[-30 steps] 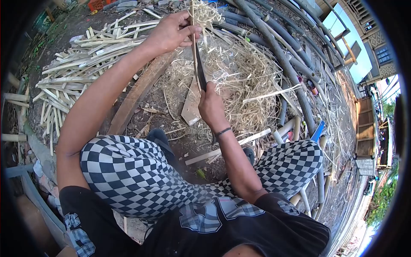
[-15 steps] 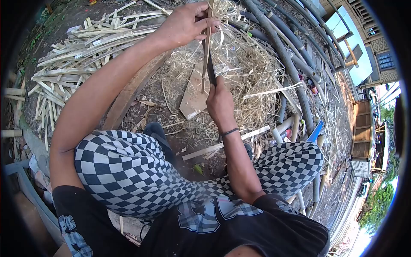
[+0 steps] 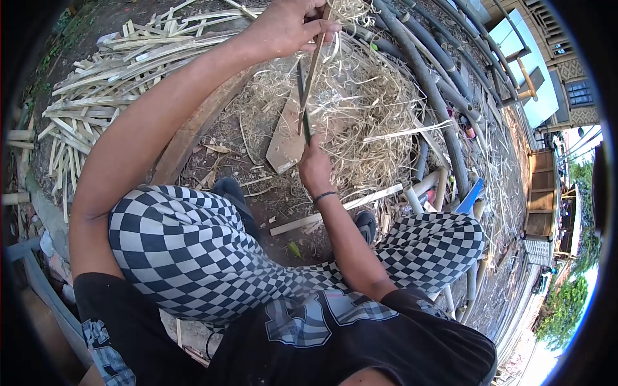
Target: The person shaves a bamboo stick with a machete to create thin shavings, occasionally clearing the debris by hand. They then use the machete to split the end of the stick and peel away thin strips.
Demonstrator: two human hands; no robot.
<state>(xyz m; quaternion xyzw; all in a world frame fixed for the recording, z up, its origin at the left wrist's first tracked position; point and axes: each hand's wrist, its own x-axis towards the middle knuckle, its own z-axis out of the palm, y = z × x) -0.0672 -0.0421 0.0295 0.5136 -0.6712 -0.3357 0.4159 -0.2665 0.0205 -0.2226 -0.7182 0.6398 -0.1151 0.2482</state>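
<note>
Near the top of the view, my left hand point(image 3: 290, 27) is closed round the upper part of a thin bamboo strip point(image 3: 315, 61), which slants downward. Lower down, my right hand point(image 3: 315, 168) grips the handle end of a long dark-bladed knife point(image 3: 301, 90). The blade points up and away from me and crosses the strip's lower part. Beneath them a flat wooden board point(image 3: 281, 145) lies on the ground, partly covered by curly pale shavings point(image 3: 380, 109). More curls hang beside my left hand.
A large pile of split strips point(image 3: 96, 96) lies to the left, beside a wooden beam point(image 3: 193, 138). Bamboo poles point(image 3: 428, 90) run along the right. A pale stick point(image 3: 341, 209) lies before my feet, and a blue object point(image 3: 472, 195) sits by my right knee.
My right hand has drawn the knife down and slightly left, toward me. The blade now crosses the strip at a wider angle, while my left hand has shifted slightly up and right.
</note>
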